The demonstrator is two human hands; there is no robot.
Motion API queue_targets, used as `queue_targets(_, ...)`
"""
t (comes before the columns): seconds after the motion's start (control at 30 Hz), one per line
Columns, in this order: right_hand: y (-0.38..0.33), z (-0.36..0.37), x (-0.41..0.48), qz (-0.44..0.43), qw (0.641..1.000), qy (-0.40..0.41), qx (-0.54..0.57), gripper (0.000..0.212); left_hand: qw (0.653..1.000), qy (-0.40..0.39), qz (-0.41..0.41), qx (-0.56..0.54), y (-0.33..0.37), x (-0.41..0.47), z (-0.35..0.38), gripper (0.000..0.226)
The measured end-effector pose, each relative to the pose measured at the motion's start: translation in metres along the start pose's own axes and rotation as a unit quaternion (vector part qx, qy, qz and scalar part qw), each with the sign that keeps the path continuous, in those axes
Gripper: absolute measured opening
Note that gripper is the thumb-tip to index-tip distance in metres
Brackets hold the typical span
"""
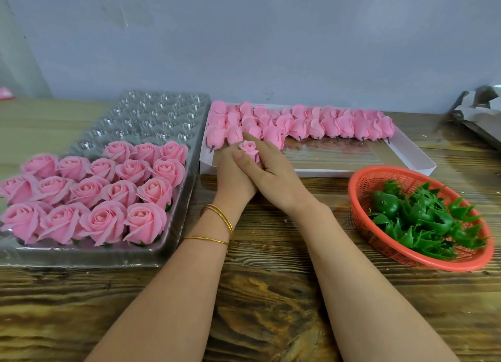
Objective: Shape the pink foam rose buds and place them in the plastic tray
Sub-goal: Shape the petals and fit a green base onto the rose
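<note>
The brown wooden worktop [267, 294] carries a clear plastic tray [162, 109], cut off at the left. Over the left end of a white cardboard box [325, 173], the right hand [273, 177] pinches a pink foam rose bud [250, 148], covering the left hand [230, 177], whose grip cannot be told

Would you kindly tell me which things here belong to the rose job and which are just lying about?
Job: rose bud, held by left hand and right hand; plastic tray; box of unshaped buds.
Lying about: basket of green leaf cups; grey wrapping.
</note>
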State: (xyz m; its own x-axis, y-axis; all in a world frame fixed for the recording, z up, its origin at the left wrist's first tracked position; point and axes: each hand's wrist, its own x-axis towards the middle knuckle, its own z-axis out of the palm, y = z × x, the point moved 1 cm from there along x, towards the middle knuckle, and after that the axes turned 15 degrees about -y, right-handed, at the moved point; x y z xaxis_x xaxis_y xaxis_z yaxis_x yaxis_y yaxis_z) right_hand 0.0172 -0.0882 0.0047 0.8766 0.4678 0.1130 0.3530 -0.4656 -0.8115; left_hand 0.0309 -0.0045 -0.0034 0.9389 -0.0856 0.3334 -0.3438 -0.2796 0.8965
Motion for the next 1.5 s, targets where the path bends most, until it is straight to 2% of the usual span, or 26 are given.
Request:
queue_targets(0.07,0.002,-0.001,0.0,-0.01,1.0,0.0,-0.027,0.053,0.999,0.007,-0.012,-0.029,-0.002,-0.001,-0.001,0.038)
queue_targets(0.13,0.001,-0.002,-0.001,-0.031,0.999,0.012,-0.037,0.041,1.0,-0.002,-0.014,-0.018,-0.001,-0.001,-0.001,0.032)
queue_targets(0.2,0.001,-0.002,-0.001,-0.047,0.998,0.036,-0.009,0.032,0.997,-0.025,-0.012,0.067,0.001,0.0,-0.001,0.028)
queue_targets(0.27,-0.001,-0.002,-0.001,-0.049,0.995,0.069,0.06,0.046,0.991,-0.009,-0.017,0.129,-0.001,0.0,-0.002,0.035)
queue_targets(0.37,-0.001,-0.006,0.001,-0.005,0.979,0.14,0.148,0.07,0.993,-0.015,0.007,0.118,-0.003,-0.003,-0.001,0.036)
queue_targets(0.47,0.0,-0.006,0.003,0.016,0.97,0.186,0.157,0.059,0.989,-0.034,0.036,0.14,-0.003,-0.003,0.002,0.035)
queue_targets(0.57,0.002,-0.002,0.006,0.009,0.974,0.193,0.116,0.052,0.98,-0.033,0.054,0.191,-0.001,-0.003,0.003,0.035)
queue_targets(0.7,0.003,0.004,0.006,-0.025,0.98,0.19,0.048,0.051,0.981,-0.018,0.043,0.186,-0.004,-0.003,0.002,0.042)
queue_targets(0.9,0.001,0.007,0.006,-0.046,0.983,0.179,-0.021,0.047,0.971,-0.029,0.024,0.238,-0.008,-0.001,0.002,0.026)
queue_targets(1.1,0.0,0.009,0.004,-0.059,0.991,0.122,0.011,0.027,0.994,0.002,0.018,0.106,-0.011,-0.006,0.006,0.026)
queue_targets(1.17,0.0,0.007,0.004,-0.037,0.993,0.105,0.029,0.034,0.995,0.009,0.015,0.102,-0.013,-0.007,0.006,0.023)
queue_targets(1.27,0.0,0.004,0.004,-0.02,0.996,0.082,0.038,0.042,0.996,-0.016,0.018,0.083,-0.01,-0.002,0.007,0.032)
queue_targets(1.4,0.001,0.002,0.004,-0.005,0.998,0.043,0.048,0.05,0.987,-0.007,0.032,0.157,-0.01,-0.001,0.004,0.02)
queue_targets(1.5,0.001,0.001,0.002,0.007,0.996,0.015,0.089,0.053,0.985,-0.008,0.029,0.173,-0.012,-0.001,0.0,0.036)
